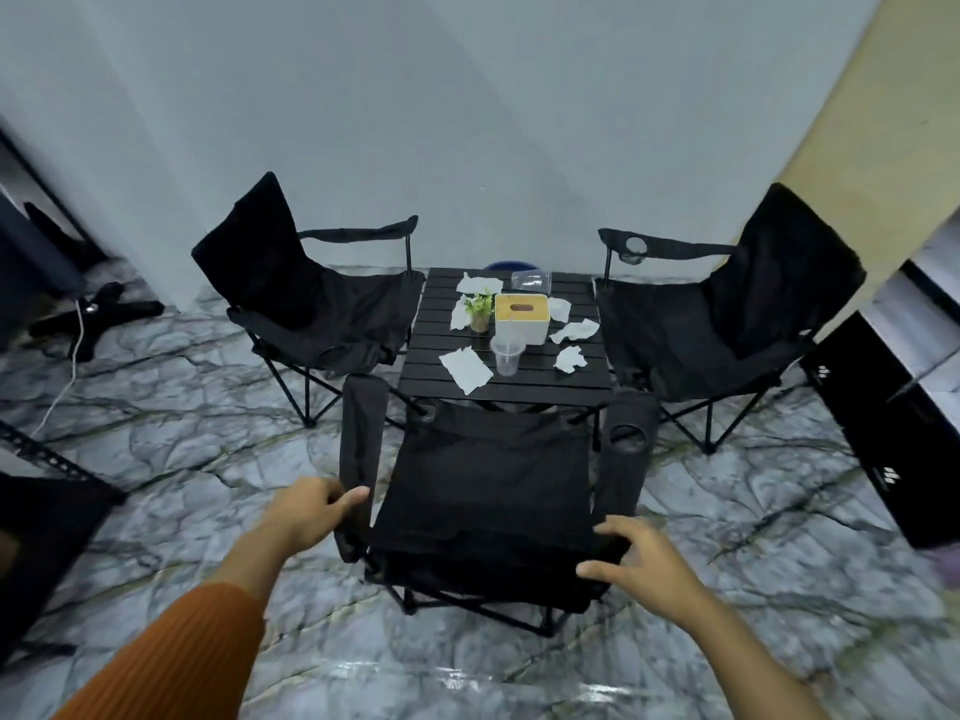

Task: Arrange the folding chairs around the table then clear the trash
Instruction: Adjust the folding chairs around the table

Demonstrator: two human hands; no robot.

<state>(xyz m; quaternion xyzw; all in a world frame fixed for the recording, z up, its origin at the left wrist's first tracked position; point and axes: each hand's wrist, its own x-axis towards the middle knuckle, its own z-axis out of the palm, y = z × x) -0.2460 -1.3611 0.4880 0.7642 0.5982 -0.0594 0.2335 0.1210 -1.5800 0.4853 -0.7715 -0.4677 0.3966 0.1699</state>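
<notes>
A black slatted table (524, 385) stands by the wall. On it lie several crumpled white tissues (465, 370), an upright clear plastic cup (507, 354) and another clear cup (531, 281) on its side. One black folding chair (311, 304) stands open on the table's left and another (727, 324) on its right. A third black chair (483, 485) faces the table's near edge, its back toward me. My left hand (311, 511) grips the rear of its left armrest. My right hand (639, 558) rests with spread fingers on the right corner of its back.
A white tissue box (521, 317) and a small potted plant (479, 311) share the table. Black boxes (883, 433) lean at the right. A black stand with a white cable (93, 314) lies at the left, a black frame (41, 532) at the near left. The floor is marbled tile.
</notes>
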